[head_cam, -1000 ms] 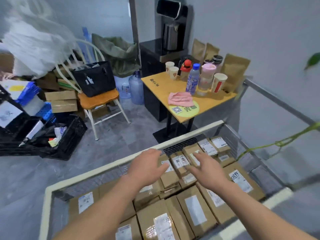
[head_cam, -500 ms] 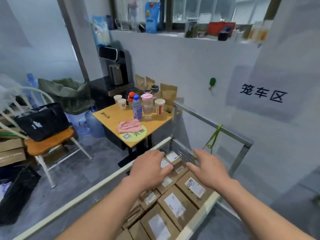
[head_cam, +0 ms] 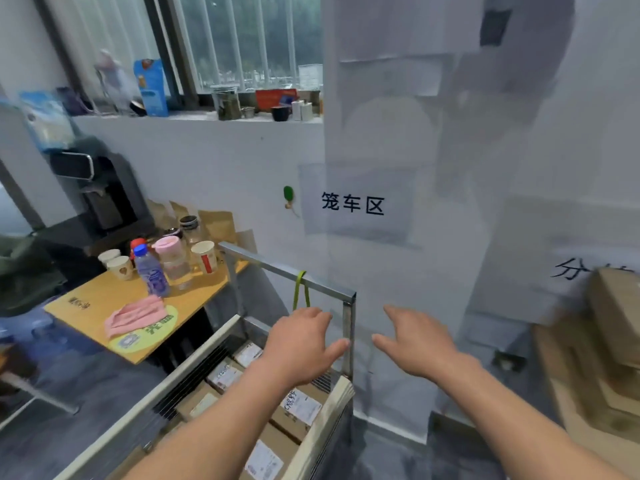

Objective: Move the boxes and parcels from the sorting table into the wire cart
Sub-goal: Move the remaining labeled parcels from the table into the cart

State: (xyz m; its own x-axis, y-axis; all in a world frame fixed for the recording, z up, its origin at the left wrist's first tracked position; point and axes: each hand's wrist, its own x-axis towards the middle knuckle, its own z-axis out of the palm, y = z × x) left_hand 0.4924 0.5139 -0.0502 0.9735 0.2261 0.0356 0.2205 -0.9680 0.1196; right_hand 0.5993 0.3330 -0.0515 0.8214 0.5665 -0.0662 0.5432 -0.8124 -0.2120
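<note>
The white wall (head_cam: 398, 150) with the black-lettered sign (head_cam: 352, 203) now fills most of the view. A second ago the view looked down into the wire cart (head_cam: 332, 407); now it has swung up and to the right.

The wire cart sits low in the middle, under the arms. Brown boxes (head_cam: 298, 408) with white labels lie packed side by side inside it. A green strap (head_cam: 300, 289) hangs from the cart's metal top bar.

At the far right edge is a pile of more brown boxes (head_cam: 602, 358), blurred. These look like the ones still waiting on the sorting bench, though the bench itself is hard to make out.

To the left stands a small yellow table (head_cam: 104, 299) with a pink cloth (head_cam: 133, 315), a blue-capped bottle (head_cam: 151, 271) and paper cups (head_cam: 204, 257). It is not part of the job.

The left hand (head_cam: 301, 344) has come up out of the cart and hovers over its corner post. Its fingers are loosely spread and hold nothing. The right hand (head_cam: 417, 344) has moved past the cart's edge, in front of the wall. Its fingers are spread wide and hold nothing too.

I think a box was just put down, and the person is turning right to fetch the next one.
</note>
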